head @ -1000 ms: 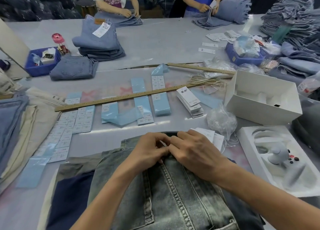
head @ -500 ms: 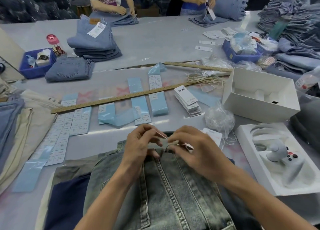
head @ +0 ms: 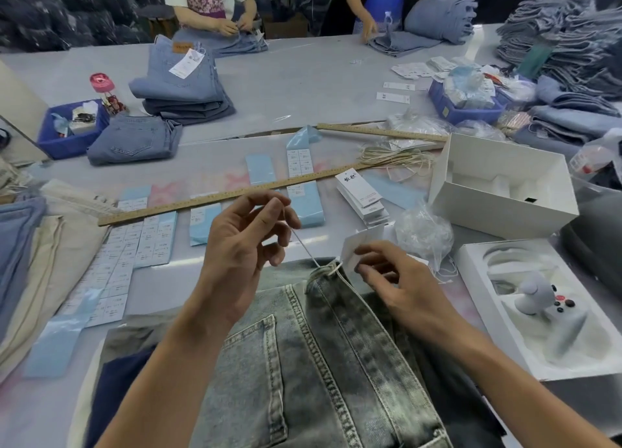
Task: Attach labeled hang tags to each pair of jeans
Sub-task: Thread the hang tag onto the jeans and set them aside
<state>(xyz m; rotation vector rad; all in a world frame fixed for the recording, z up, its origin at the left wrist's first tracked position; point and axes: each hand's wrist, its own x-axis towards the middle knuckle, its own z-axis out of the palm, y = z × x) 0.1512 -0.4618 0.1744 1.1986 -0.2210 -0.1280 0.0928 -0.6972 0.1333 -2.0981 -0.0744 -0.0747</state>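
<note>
At the jeans [head: 303, 363] waistband, string [head: 303, 245] runs up-left from the loop (taut) to the pinching left hand [head: 235, 245]; right hand [head: 397, 279] pinches the tag [head: 356, 245]

A wide grey tabletop [head: 303, 87] filled the scene, pale light glinting off its smooth surface. Two people stood at its far edge. Behind them the room was dim, dark heaped cloth [head: 67, 9] banked up far left.

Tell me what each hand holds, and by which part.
Left hand pinches the string's upper end; the string runs down to the jeans' belt loop. Right hand pinches the white hang tag by its lower edge.
</note>
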